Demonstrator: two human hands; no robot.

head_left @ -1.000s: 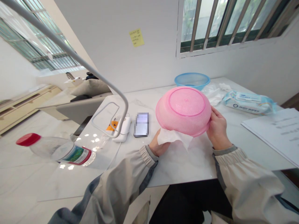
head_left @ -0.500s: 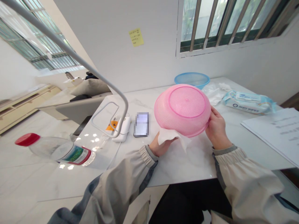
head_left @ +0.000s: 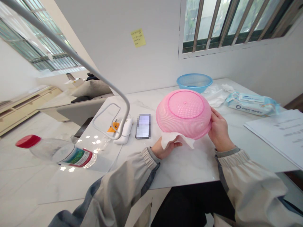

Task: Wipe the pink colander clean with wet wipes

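Note:
A pink mesh plastic basket is held tilted above the table, its round base turned up toward me. My right hand grips its right rim, fingers behind the wall and partly hidden. A white wipe lies over the fingers of my left hand at the basket's near lower edge. My left hand is closed on the wipe, which hides most of its fingers; one fingertip shows below the cloth.
Behind the basket stands a blue basket, beside crumpled white plastic and a wipes pack. Paper sheets lie at right. Leftward are a phone, a white device, a lamp-like arm and a bottle.
The pink basket has tipped and dropped slightly, baring more of the blue basket behind it. The wipe in my left hand has shifted a little along the rim.

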